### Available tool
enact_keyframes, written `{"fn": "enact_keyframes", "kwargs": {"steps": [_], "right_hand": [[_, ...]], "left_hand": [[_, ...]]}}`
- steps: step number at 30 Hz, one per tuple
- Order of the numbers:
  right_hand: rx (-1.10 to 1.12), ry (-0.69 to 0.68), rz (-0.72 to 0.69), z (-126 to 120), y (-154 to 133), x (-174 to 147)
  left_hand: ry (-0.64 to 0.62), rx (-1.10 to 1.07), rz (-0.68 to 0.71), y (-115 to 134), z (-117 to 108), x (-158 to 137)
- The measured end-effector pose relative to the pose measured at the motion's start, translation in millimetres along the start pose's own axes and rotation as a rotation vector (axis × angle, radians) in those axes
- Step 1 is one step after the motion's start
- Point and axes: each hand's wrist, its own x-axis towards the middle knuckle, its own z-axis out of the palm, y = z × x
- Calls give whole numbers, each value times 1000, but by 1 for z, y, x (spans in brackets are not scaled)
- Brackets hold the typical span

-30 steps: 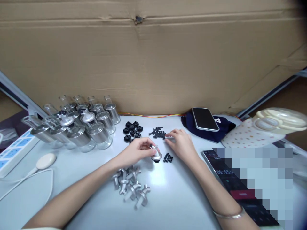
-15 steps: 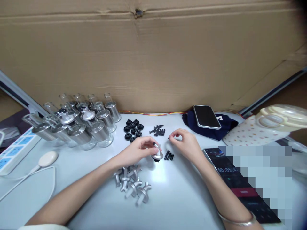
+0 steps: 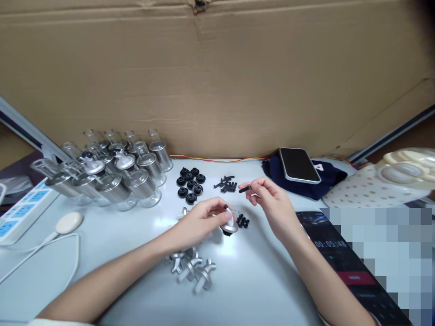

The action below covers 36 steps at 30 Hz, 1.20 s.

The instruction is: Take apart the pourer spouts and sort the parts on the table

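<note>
My left hand (image 3: 212, 215) grips a silver bottle pourer (image 3: 231, 226), a disc-shaped cap with a spout, a black tip on top and black underneath. Between the thumb and fingertips of my right hand (image 3: 267, 197) is a small black strip (image 3: 245, 189), tilted slightly. Similar black strips (image 3: 227, 184) lie in a loose pile to its left. Just right of the pourer sits a cluster of tiny black caps (image 3: 242, 221). Ribbed black stoppers (image 3: 190, 185) are grouped behind my left hand. Several silver pourer spouts (image 3: 203, 277) rest in front of it, partly hidden by my forearm.
Glass bottles with metal sleeves (image 3: 142, 183) crowd the left back, two with pourers fitted. A power strip (image 3: 23, 213) and a white cable (image 3: 76, 258) lie left. On the right are a phone (image 3: 299, 165) on dark cloth, another phone showing a timer (image 3: 343, 258), and a dotted container (image 3: 356, 188).
My right hand has shifted slightly right, and a black strip now shows clearly in its fingers. My left hand, still holding the pourer, has moved slightly right and toward me.
</note>
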Motion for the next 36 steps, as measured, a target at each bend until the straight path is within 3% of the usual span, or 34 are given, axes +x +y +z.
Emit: {"fn": "enact_keyframes", "kwargs": {"steps": [6, 14, 29, 36], "right_hand": [[90, -21, -11, 3, 2, -3], [48, -145, -13, 8, 2, -7], [-36, -169, 14, 3, 1, -3], [-172, -360, 68, -7, 6, 0]], "left_hand": [[60, -62, -40, -4, 13, -1], [15, -26, -92, -16, 5, 8], [6, -109, -151, -31, 3, 14], [8, -64, -129, -34, 3, 15]]}}
